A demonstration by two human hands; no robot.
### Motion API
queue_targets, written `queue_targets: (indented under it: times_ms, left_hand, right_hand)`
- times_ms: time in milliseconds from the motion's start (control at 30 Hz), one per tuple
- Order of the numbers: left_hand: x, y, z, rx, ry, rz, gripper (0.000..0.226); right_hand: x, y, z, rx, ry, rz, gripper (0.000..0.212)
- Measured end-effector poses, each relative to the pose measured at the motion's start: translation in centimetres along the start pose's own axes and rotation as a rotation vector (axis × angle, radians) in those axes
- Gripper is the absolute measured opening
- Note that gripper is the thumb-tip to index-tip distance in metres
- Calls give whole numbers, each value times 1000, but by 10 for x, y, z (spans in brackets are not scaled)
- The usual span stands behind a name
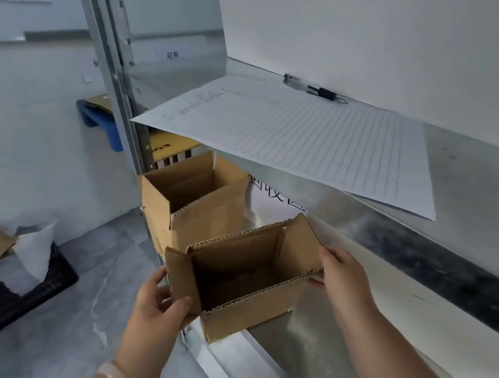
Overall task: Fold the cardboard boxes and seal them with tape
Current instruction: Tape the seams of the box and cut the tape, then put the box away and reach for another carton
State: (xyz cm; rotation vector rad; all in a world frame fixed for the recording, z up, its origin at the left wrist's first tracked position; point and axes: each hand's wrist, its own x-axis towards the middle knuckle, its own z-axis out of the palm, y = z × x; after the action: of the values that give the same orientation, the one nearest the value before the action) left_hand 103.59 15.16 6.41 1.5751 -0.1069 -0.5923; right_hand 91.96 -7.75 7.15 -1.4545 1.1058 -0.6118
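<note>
Open cardboard box (255, 307) held between both grips at the shelf (298, 343) edge.
The left grip (163, 302) curls round its near-left flap and the right grip (342, 277) pinches its right end. A second open box (201, 214) stands just behind, with a lined sheet (298, 137) and a pen (316, 90) above.

Two brown cardboard boxes (241, 272) — open-topped

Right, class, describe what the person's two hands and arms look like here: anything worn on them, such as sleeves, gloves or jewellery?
No gloves or rings show on the left hand or the right hand. Both forearms are uncovered, with no sleeve in view. The only thing worn is a pale, translucent, rounded bangle on the left wrist.
</note>
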Motion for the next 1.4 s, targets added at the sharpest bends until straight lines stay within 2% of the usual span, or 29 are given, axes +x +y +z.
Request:
queue_targets:
  times_ms: [167, 233, 300, 400, 433, 533, 633, 700, 800, 933, 1167, 1300, 1400]
  left_hand:
    - [14, -2, 1, 52, -156, 10, 84]
    - [20, -2, -4, 111, -205, 56, 87]
    - [28, -3, -10, 189, -226, 130, 84]
    - [42, -2, -21, 251, -240, 193, 73]
    - [48, -1, -25, 253, -251, 197, 72]
    - [64, 4, -37, 216, -311, 204, 58]
    - [74, 7, -45, 209, -411, 183, 59]
    - [81, 9, -49, 279, -451, 221, 58]
    - [98, 9, -54, 432, -444, 324, 69]
    - [110, 9, -58, 555, -460, 460, 69]
    - [113, -4, -75, 610, -521, 589, 55]
    - [112, -1, -80, 634, -533, 615, 52]
    - [114, 7, -83, 692, -562, 683, 40]
  right_hand:
    - [8, 8, 25, 0, 19, -7, 35]
    - [-7, 19, 31, 7, 144, 2, 54]
    - [-24, 35, 42, 94, 211, 42, 58]
    - [-35, 46, 60, 248, 146, 158, 77]
    - [-34, 44, 65, 330, 130, 167, 75]
    - [-31, 30, 77, 547, 138, 170, 46]
    - [-34, 26, 93, 443, 147, 157, 32]
    - [-36, 24, 101, 365, 179, 201, 38]
    - [-38, 20, 107, 378, 224, 236, 46]
    - [-47, 18, 115, 412, 236, 243, 46]
    - [-62, 24, 130, 320, 158, 216, 36]
    - [-50, 22, 136, 279, 53, 197, 44]
    - [-39, 22, 139, 240, -11, 217, 58]
